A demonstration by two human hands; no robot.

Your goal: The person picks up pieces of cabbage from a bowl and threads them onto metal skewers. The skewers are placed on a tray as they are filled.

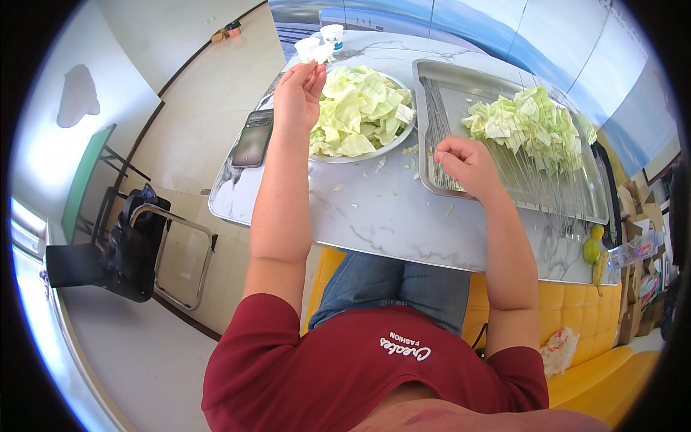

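Observation:
My left hand (pixel 298 94) is raised at the left side of a round metal dish (pixel 406 141) heaped with cut cabbage leaves (pixel 359 108). Its fingertips pinch a thin whitish piece (pixel 322 53), which looks like cabbage. Over the near left corner of a metal tray (pixel 444 190), my right hand (pixel 467 164) has its fingers closed on what appears to be a thin skewer, mostly hidden by the hand. A bundle of thin metal skewers (pixel 434 108) lies along the tray's left side. Skewered cabbage pieces (pixel 532 129) are piled at the right, skewer ends sticking over the near rim.
Two paper cups (pixel 332 35) stand at the marble-patterned table's (pixel 399 232) far left. A phone (pixel 253 138) lies by the left edge. Near the right corner are a green citrus fruit (pixel 591 251), a banana (pixel 599 270) and a plastic bottle (pixel 637 249). Cabbage scraps (pixel 381 164) dot the tabletop.

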